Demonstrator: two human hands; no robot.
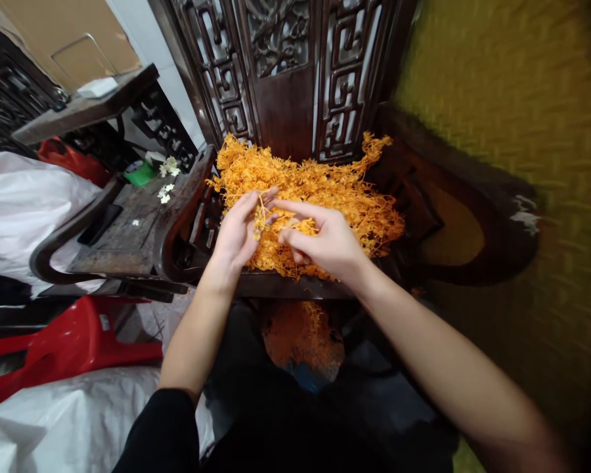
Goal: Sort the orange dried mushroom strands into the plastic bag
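Note:
A heap of orange stringy sprigs (325, 187) lies on the seat of a dark carved wooden chair (285, 79). My left hand (239, 230) and my right hand (325, 240) meet above the front of the heap. Both pinch one small orange sprig (262, 213) between their fingertips. Below the seat edge, a smaller mass of the same orange sprigs (303, 335) sits in a container near my lap, partly hidden in shadow.
A second dark wooden chair (128, 230) stands to the left with small white flowers (166, 190) on its seat. A red plastic stool (64, 348) and white sacks (20, 203) lie at the left. A yellow woven surface (522, 98) fills the right.

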